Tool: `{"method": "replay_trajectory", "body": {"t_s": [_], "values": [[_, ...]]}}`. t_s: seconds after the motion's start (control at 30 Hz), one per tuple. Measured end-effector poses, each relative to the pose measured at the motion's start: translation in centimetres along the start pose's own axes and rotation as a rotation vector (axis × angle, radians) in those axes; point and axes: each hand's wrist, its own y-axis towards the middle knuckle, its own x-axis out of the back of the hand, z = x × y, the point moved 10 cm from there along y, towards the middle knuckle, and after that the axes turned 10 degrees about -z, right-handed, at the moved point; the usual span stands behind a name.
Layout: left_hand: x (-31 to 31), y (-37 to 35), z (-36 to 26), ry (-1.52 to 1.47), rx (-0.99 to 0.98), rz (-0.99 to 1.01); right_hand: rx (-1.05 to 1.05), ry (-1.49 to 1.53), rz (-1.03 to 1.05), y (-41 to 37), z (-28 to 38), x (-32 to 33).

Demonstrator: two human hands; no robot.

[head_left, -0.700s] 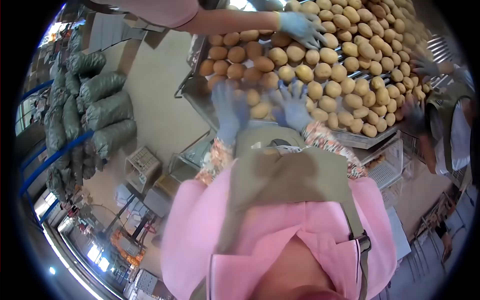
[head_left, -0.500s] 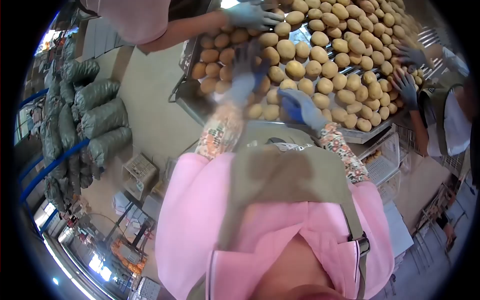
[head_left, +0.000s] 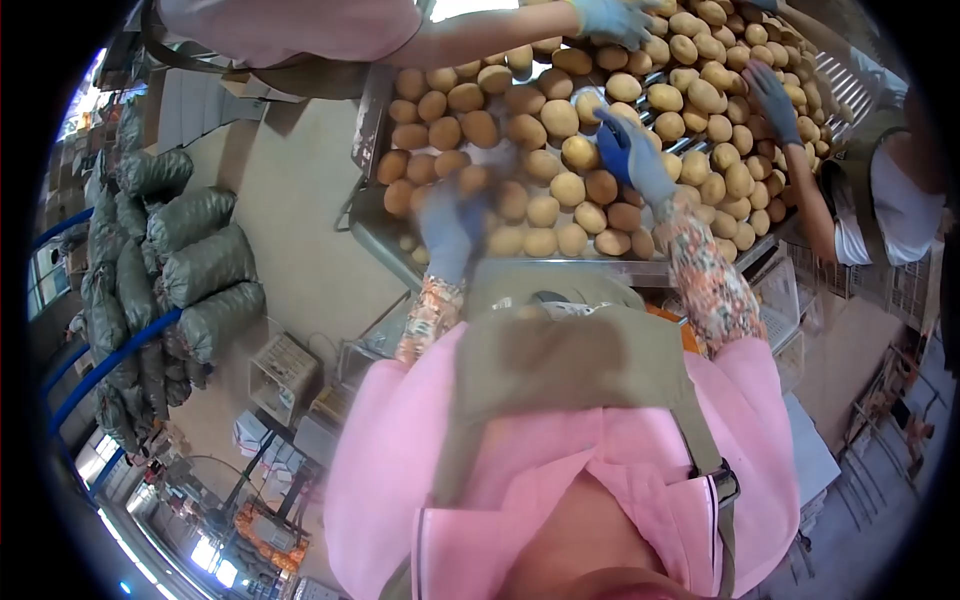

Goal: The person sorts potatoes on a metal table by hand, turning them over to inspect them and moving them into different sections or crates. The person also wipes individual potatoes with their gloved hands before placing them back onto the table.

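Observation:
Many tan potatoes (head_left: 560,118) lie on a metal sorting table (head_left: 600,268) in front of me. My left hand (head_left: 448,222), in a blue glove and blurred by motion, hovers over the potatoes at the table's near left corner; whether it grips one is unclear. My right hand (head_left: 632,152), also gloved in blue, reaches further in with fingers spread over a potato (head_left: 600,186), resting on the pile and holding nothing.
A person in pink across the table has a gloved hand (head_left: 612,18) on the potatoes. Another person's gloved hand (head_left: 772,92) works at the right. Filled green sacks (head_left: 205,262) are stacked at the left, with crates (head_left: 285,370) below the table.
My left hand has pulled back from the middle of the pile to the near left corner. My right hand has reached further out over the potatoes.

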Motion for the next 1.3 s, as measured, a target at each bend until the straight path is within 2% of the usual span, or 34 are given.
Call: {"method": "replay_trajectory", "body": {"t_s": [0.03, 0.07, 0.13, 0.2, 0.23, 0.27, 0.33, 0.37, 0.4, 0.43, 0.47, 0.53, 0.57, 0.6, 0.63, 0.67, 0.7, 0.73, 0.8, 0.87, 0.93, 0.97, 1.03, 1.07, 1.1, 1.13, 1.17, 1.2, 1.23, 1.27, 1.3], "values": [[0.3, 0.1, 1.5, -0.087, 0.212, 0.121, -0.017, -0.081, -0.005, 1.7, 0.1, -0.9], [0.6, 0.0, 2.3, -0.081, 0.210, 0.117, -0.013, -0.162, -0.073, 3.5, -0.7, -2.3], [1.0, -0.3, 3.8, -0.386, 0.344, 0.138, -0.012, -0.233, -0.141, 6.1, -1.2, -3.8], [2.6, -0.3, 2.8, -0.321, 0.299, 0.058, -0.134, -0.399, 0.041, 7.4, -2.2, -5.5], [2.9, -0.5, 2.9, -0.348, 0.289, 0.018, -0.002, -0.531, 0.062, 8.2, -1.4, -5.8], [3.1, -0.8, 3.0, -0.378, 0.279, -0.017, -0.108, -0.562, 0.237, 7.7, -3.2, -6.2], [2.8, -1.4, 2.8, -0.385, 0.257, -0.037, -0.099, -0.437, 0.384, 5.7, -2.9, -6.6], [2.8, -1.6, 2.4, -0.292, 0.242, -0.064, -0.108, -0.402, 0.440, 4.4, -1.8, -6.2], [2.9, -1.9, 1.9, -0.202, 0.229, -0.088, -0.139, -0.428, 0.465, 2.5, 1.3, -4.8], [2.9, -1.7, 0.7, -0.216, 0.136, -0.098, -0.146, -0.349, 0.464, 1.9, -0.5, -5.9], [3.0, -1.4, -0.4, -0.219, 0.137, -0.088, -0.157, -0.351, 0.465, 1.0, -0.6, -5.8], [1.9, -0.8, -4.6, 0.075, -0.057, 0.036, 0.024, 0.117, 0.297, -1.4, 3.7, -4.8], [0.4, -0.9, -5.1, -0.027, -0.148, 0.014, -0.172, 0.394, 0.251, -3.0, 5.1, -4.2], [-0.2, -0.9, -5.1, -0.030, -0.158, 0.026, -0.171, 0.490, 0.181, -3.9, 5.9, -3.8], [-1.6, -1.3, -5.7, 0.012, -0.238, 0.121, -0.153, 0.515, 0.108, -4.4, 6.4, -3.3], [-2.8, -2.0, -6.2, 0.056, -0.318, 0.213, -0.123, 0.497, 0.039, -4.9, 6.8, -2.6], [0.2, -1.4, -8.2, 0.053, -0.371, 0.117, -0.083, 0.442, -0.016, -5.2, 7.0, -2.1], [0.0, -1.6, -7.8, 0.052, -0.380, 0.121, -0.047, 0.389, -0.071, -5.5, 7.2, -1.5], [-3.0, -2.3, -5.3, 0.110, -0.283, 0.439, 0.020, 0.267, -0.169, -6.2, 7.5, -0.2], [-2.2, -3.1, -4.7, 0.062, -0.206, 0.489, 0.089, 0.128, -0.250, -7.0, 8.1, 0.9], [-1.9, -4.1, -0.9, 0.338, -0.240, 0.360, 0.153, -0.008, -0.254, -7.6, 9.5, 1.4], [-1.4, -4.4, 0.4, 0.367, -0.239, 0.301, 0.154, -0.007, -0.262, -7.9, 9.5, 1.4], [0.1, -4.9, 3.3, 0.367, -0.182, 0.218, 0.049, 0.281, -0.284, -8.6, 8.3, 1.5], [0.6, -5.4, 5.6, 0.352, -0.168, 0.146, 0.051, 0.282, -0.289, -9.0, 8.1, 1.4], [1.2, -5.6, 7.3, 0.206, 0.026, 0.209, 0.042, 0.327, -0.301, -9.4, 7.9, 1.3], [1.4, -6.6, 10.7, 0.109, 0.116, 0.086, 0.033, 0.369, -0.312, -9.7, 8.0, 1.3], [1.3, -7.0, 12.8, -0.069, 0.198, 0.093, 0.037, 0.369, -0.317, -10.0, 8.4, 1.6], [1.9, -7.1, 13.5, -0.247, 0.279, 0.100, -0.113, 0.578, -0.271, -10.3, 7.8, 1.2], [2.4, -7.3, 13.3, -0.250, 0.273, 0.098, -0.262, 0.782, -0.220, -10.8, 7.2, 0.5], [3.2, -7.6, 13.5, -0.159, 0.265, 0.089, -0.258, 0.785, -0.224, -11.3, 6.9, 0.5], [4.1, -7.5, 13.1, -0.067, 0.257, 0.082, -0.214, 1.120, -0.092, -11.9, 7.4, -0.6]]}}
